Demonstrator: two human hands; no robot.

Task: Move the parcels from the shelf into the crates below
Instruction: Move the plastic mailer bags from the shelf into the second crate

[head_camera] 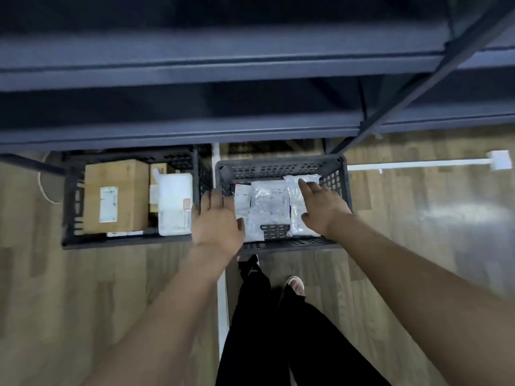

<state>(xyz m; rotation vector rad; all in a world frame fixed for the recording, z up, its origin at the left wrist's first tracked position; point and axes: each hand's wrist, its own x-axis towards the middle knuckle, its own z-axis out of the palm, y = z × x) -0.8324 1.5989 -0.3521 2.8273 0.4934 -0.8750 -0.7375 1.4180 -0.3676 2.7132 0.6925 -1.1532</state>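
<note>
Head view: two crates [133, 240] [278, 165] (parcels inside), both hands [217, 221] [323, 207] open.

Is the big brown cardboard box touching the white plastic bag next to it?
Apart. The head view shows a dark gap and a smaller box between the big brown cardboard box and the white plastic bag in the left dark crate.

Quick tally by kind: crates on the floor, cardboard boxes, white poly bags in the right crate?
Dark plastic crates: 2, left crate and right crate.
Cardboard boxes in view: 2, a large box and a smaller one behind it, both in the left crate.
White poly bags in the right crate: at least 3; overlaps blur the edges.
Total: 7.
</note>
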